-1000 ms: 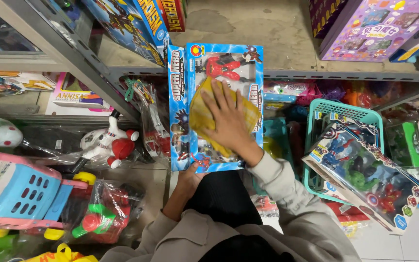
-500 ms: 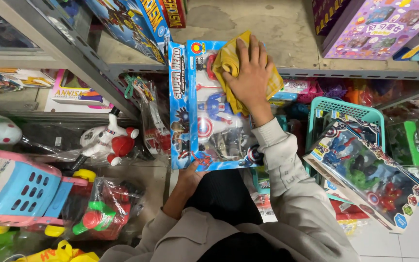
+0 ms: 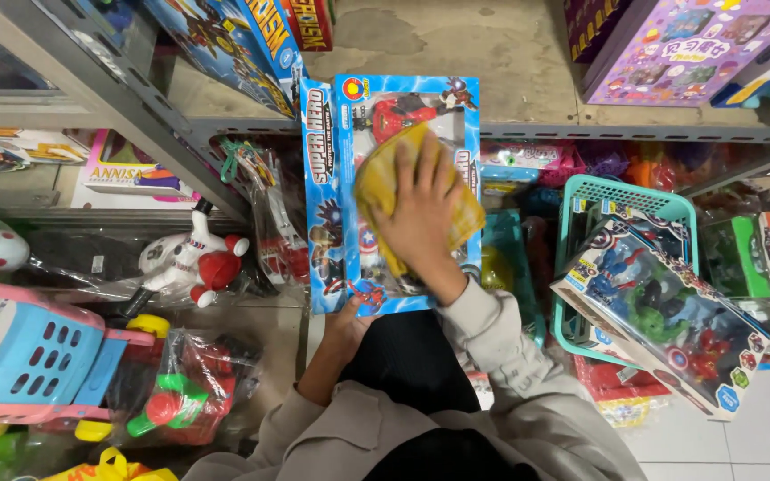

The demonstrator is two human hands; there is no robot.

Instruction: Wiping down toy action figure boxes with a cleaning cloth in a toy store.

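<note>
A blue toy box with a clear window and action figures inside stands upright in front of me. My left hand grips its bottom edge from below. My right hand presses a yellow cloth flat against the middle of the box's window, fingers spread. A red figure shows in the window above the cloth.
A metal shelf with boxed toys runs behind. A teal basket holds another figure box at right. At left are a bagged plush toy, a pink and blue toy cart and bagged toys.
My right hand with the yellow cloth slid up to the top of the box's window, then came back down to the middle. The left hand kept its hold.
</note>
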